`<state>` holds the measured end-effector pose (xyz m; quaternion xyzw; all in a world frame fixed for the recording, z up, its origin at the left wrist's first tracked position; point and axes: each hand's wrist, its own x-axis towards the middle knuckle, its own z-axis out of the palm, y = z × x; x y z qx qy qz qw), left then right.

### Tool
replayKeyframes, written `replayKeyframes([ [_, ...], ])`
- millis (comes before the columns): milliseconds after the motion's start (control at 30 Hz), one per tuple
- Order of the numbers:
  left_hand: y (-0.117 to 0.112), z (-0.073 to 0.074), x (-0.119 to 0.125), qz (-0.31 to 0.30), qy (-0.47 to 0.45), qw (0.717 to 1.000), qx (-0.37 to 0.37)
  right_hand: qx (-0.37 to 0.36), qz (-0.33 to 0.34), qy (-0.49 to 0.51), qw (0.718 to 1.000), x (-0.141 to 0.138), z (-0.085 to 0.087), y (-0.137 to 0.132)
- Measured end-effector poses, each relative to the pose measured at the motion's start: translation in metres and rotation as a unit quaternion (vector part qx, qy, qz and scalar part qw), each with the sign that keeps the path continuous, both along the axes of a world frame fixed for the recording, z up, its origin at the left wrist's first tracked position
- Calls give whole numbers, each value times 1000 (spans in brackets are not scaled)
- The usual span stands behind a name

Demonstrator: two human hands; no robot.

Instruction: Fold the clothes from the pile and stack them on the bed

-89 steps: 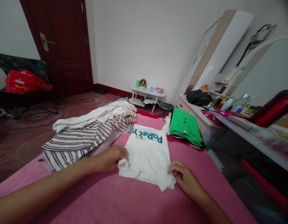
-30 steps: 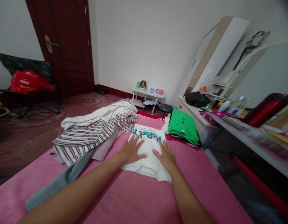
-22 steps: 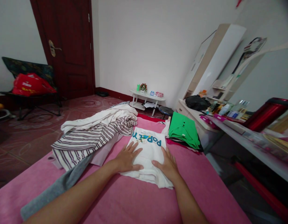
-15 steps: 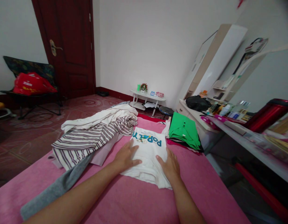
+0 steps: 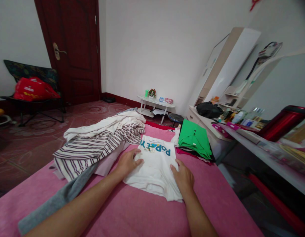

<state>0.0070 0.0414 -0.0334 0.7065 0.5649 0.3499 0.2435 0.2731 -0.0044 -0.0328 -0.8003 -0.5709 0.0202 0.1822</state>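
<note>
A folded white T-shirt (image 5: 154,168) with blue and yellow lettering lies on the pink bedspread (image 5: 147,214) in front of me. My left hand (image 5: 129,163) holds its left edge, the thumb on top of the cloth. At the right edge, my right hand (image 5: 184,176) grips the shirt, its thumb on top and its other fingers curled at the side. Left of the shirt is a loose heap with a striped garment (image 5: 93,151), a cream garment (image 5: 105,125) and a grey sleeve-like piece (image 5: 56,200). A folded green shirt (image 5: 194,136) tops a stack on the right.
To the right stand a dresser (image 5: 206,126) with bottles and a black bag (image 5: 209,109), and a desk edge bearing a red cylinder (image 5: 285,121). A low white table (image 5: 156,101) stands by the wall. At left, a folding chair holds a red bag (image 5: 35,89).
Both hands have shifted slightly outward to the shirt's side edges, and their fingers have closed in from a flatter spread. The shirt looks a little wider at its near left corner.
</note>
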Motion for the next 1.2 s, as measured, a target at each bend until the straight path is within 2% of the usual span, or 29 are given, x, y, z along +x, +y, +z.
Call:
replayKeyframes([
  [67, -4, 3, 9, -65, -122, 990, 6, 10, 22, 49, 999, 1, -2, 3],
  [133, -11, 7, 21, -128, -217, 968, -1, 33, 57, 121, 990, 2, -6, 7],
  [200, -18, 11, 31, -153, -242, 958, 0, 60, 96, 188, 976, 2, -12, 12],
  [267, -25, 11, 36, -113, -183, 976, 25, 82, 121, 228, 963, 3, -17, 15],
  [333, -28, 10, 35, -43, -67, 996, 42, 93, 130, 244, 956, 6, -22, 17],
  [433, -26, 7, 25, 12, 71, 997, -17, 92, 126, 264, 952, 14, -23, 18],
  [500, -21, 7, 19, 8, 87, 995, -58, 87, 122, 278, 949, 19, -23, 19],
  [567, -19, 8, 17, -15, 51, 998, -43, 89, 118, 280, 948, 22, -20, 20],
  [633, -22, 11, 22, -58, 0, 998, 29, 101, 113, 265, 952, 19, -15, 20],
  [733, -40, 16, 39, -184, -36, 974, 125, 110, 130, 241, 955, 7, -1, 15],
  [800, -58, 18, 51, -274, -32, 950, 147, 85, 156, 236, 956, -5, 13, 10],
  [867, -75, 19, 62, -329, -16, 931, 158, 47, 176, 219, 959, -18, 27, 3],
  [933, -86, 18, 69, -347, -5, 922, 169, 13, 180, 171, 968, -31, 39, -1],
  [1033, -90, 14, 75, -349, -34, 919, 182, -31, 176, 69, 981, -50, 50, -1],
  [1200, -78, 2, 76, -326, -130, 923, 159, -68, 165, -31, 984, -70, 48, 21],
])
